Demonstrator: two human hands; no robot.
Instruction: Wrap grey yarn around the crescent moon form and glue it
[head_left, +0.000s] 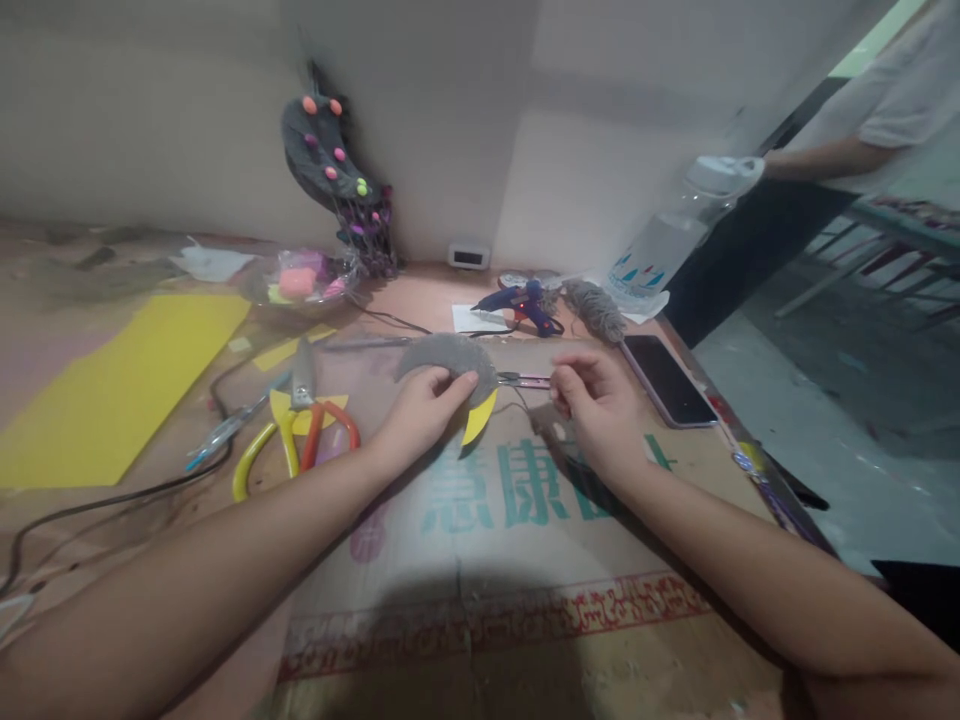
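My left hand (420, 405) pinches a curved piece covered in grey fuzzy yarn (450, 357), whose bare yellow foam tip (480, 418) hangs below my thumb. My right hand (596, 395) is closed on a small pair of scissors (523, 380), its blades pointing left and touching the grey piece's right edge. Both hands hover over a flattened cardboard sheet (510, 560) with green characters.
Yellow- and orange-handled scissors (296, 425) lie left of my hands beside a yellow foam sheet (112, 385). A blue glue gun (521, 303), a grey yarn bundle (596, 310) and a phone (667, 378) lie behind. Another person (862, 130) stands at the far right.
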